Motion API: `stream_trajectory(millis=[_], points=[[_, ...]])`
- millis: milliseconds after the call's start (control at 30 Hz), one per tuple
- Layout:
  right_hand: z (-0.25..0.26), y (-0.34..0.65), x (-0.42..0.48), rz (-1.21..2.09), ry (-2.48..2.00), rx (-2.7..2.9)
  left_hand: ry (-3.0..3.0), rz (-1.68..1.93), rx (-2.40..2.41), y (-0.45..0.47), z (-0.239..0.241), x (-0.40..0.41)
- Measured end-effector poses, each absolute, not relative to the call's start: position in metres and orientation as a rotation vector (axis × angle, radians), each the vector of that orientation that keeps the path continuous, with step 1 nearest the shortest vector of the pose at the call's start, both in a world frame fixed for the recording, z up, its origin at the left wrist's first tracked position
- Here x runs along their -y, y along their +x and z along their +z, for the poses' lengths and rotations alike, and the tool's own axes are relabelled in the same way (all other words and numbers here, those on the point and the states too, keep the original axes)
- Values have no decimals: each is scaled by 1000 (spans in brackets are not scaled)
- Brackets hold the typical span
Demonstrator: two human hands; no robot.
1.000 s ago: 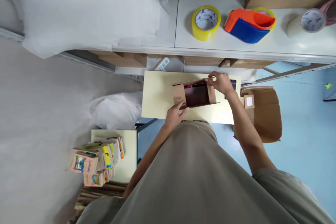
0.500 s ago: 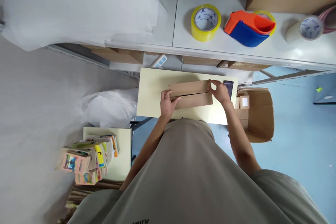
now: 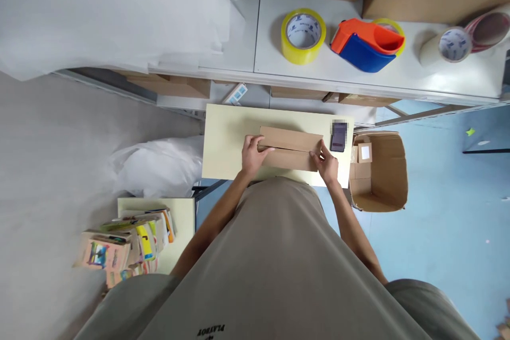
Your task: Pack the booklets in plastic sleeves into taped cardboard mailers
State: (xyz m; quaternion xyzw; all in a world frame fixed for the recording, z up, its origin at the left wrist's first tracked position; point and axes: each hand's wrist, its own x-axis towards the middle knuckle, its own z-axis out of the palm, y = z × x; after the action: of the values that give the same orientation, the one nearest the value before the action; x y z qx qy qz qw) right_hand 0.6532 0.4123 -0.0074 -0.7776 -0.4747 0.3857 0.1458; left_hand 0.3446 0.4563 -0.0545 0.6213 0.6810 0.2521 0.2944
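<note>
On the small cream table [image 3: 223, 141] lies a long brown cardboard box [image 3: 290, 139], its two top flaps folded in with a narrow dark seam between them. My left hand [image 3: 252, 155] grips the box's left end, the thumb lying on the near flap and the fingers at the far side. At the right end, my right hand [image 3: 325, 162] is closed on the box, thumb on the near flap and fingers round the edge. A dark phone [image 3: 339, 136] rests on the table just beyond my right hand.
Behind the table, a white shelf [image 3: 239, 58] carries a yellow tape roll [image 3: 303, 36], an orange and blue tape dispenser [image 3: 366, 45] and further rolls. An open carton [image 3: 388, 170] stands at the right. Several books [image 3: 131, 239] are piled at lower left, near a white plastic bag [image 3: 159, 164].
My right hand has come down from the far right corner to the box's right end. The flaps now lie flatter, with a narrower seam. My left hand stays at the left end.
</note>
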Motion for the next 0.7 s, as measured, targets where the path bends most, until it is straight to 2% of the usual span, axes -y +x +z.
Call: stream_trajectory(millis=[300, 467, 567, 700], points=[[-17, 658, -402, 1044, -2158, 1433, 1789, 656, -1693, 341, -52, -457], [-16, 659, -401, 809, -2149, 1687, 1913, 674, -1661, 338, -41, -459], [9, 665, -418, 594, -2056, 1818, 1985, 712, -1658, 349, -23, -471], [75, 677, -474, 236, -1943, 1889, 2091, 950, -1477, 387, 24, -515]])
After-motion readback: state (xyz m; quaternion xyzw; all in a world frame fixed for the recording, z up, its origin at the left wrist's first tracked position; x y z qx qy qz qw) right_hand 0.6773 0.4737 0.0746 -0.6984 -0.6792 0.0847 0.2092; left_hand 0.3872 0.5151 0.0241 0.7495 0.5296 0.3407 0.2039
